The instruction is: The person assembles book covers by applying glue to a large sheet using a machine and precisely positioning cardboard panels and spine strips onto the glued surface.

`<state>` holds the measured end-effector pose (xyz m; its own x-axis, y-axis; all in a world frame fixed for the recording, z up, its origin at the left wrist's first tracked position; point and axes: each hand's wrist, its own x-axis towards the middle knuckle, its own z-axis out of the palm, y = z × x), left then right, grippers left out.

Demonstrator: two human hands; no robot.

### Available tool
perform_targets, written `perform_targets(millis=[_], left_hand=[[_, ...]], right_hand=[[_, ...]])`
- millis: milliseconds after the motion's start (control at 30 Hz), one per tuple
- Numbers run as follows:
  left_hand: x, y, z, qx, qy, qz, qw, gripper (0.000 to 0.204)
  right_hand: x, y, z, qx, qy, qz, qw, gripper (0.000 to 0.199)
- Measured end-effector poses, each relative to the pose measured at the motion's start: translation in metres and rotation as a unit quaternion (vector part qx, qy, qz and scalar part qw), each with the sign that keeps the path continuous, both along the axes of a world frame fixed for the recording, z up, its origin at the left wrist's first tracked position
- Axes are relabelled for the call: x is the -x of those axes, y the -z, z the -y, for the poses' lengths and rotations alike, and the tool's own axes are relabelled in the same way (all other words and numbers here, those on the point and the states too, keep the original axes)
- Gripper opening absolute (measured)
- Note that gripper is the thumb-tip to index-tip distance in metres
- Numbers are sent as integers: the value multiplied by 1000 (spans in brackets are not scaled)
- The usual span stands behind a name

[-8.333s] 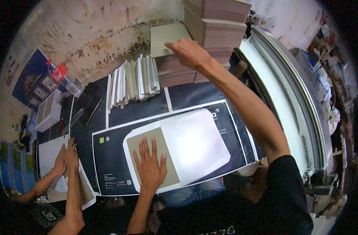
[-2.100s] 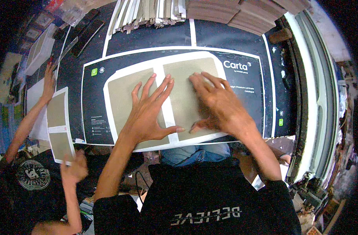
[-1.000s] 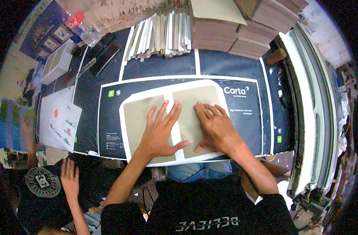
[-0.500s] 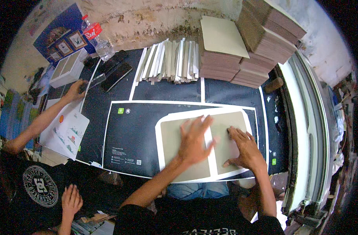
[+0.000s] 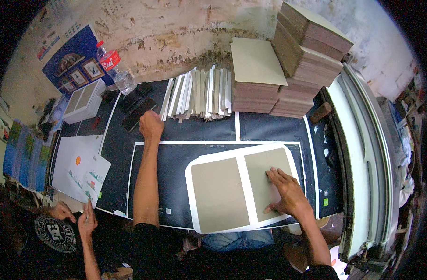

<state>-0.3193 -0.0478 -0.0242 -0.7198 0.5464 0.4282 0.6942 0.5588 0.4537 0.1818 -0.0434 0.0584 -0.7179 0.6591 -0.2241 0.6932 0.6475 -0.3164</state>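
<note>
The table [image 5: 269,133] is covered by a large black sheet [image 5: 162,177] with white borders. On it, at the near edge, lies a white sheet [image 5: 244,184] with rounded corners, bearing two grey boards [image 5: 220,193] side by side, a narrow white gap between them. Board stacks [image 5: 288,70] stand at the far edge, with a row of strips [image 5: 197,93] to their left. The right hand [image 5: 286,191] lies flat, fingers spread, on the right board, gripping nothing. The left hand [image 5: 150,125] is loosely curled near the strips, beside a phone [image 5: 138,114]; whether it holds anything cannot be told.
</note>
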Motion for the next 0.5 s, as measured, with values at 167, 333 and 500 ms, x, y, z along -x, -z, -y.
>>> perform_targets(millis=[167,333,500], left_hand=[[12,-16,43,-49,7,22,999,11],[-95,-48,92,-276,170,476,818,20],[-237,-64,162,-199,317,743,556,12]], right_hand=[[11,-9,8,-7,-5,13,1000,115],[1,-24,13,16,36,-110,993,87],[47,-37,20,358,55,-493,791,43]])
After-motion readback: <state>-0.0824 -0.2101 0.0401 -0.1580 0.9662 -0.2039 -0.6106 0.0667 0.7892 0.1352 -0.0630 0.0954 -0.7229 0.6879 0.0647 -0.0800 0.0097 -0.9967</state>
